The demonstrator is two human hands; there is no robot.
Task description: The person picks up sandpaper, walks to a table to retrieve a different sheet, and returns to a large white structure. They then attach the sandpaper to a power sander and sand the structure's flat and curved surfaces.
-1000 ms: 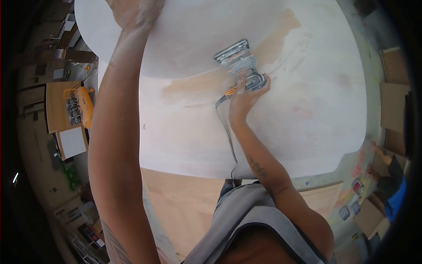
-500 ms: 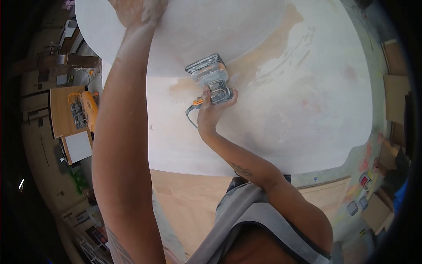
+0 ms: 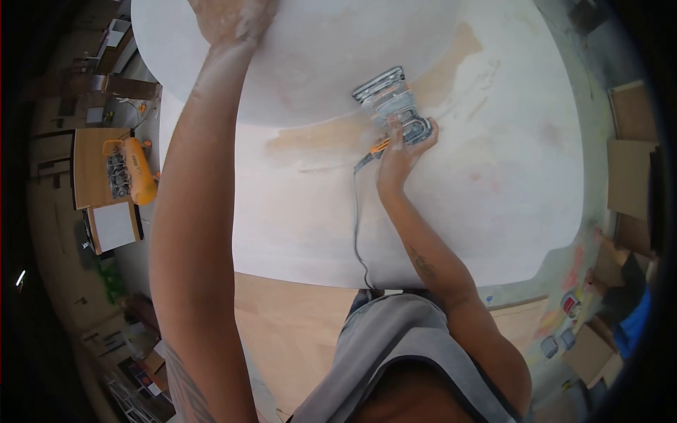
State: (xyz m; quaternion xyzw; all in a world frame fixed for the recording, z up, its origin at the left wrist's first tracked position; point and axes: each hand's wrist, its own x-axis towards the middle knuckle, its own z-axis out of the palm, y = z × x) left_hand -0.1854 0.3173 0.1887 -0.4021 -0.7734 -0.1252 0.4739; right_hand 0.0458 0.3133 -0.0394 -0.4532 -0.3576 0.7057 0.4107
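Note:
My right hand (image 3: 405, 151) is wrapped around the rear body of a grey and orange electric sander (image 3: 395, 102). The sander's flat pad end faces up and away from me, over the curved white panel (image 3: 303, 233). From its back a cord (image 3: 356, 218) runs down across the panel to its near edge, by my waist. Dust coats my left hand (image 3: 236, 17), which is at the top of the view over the panel's far part. The frame edge cuts off its fingers. Tan patches of filler (image 3: 314, 139) show along the curved line on the panel.
An orange air compressor (image 3: 139, 171) stands at the left, beside wooden boards. Cardboard boxes (image 3: 630, 176) line the right side. Cans (image 3: 570, 304) sit on the stained floor at lower right. A plywood sheet (image 3: 285, 324) lies below the panel's near edge.
My right hand has moved the sander to the right and slightly up, uncovering more of the tan patch. More cord shows across the panel. My left hand stays near the top.

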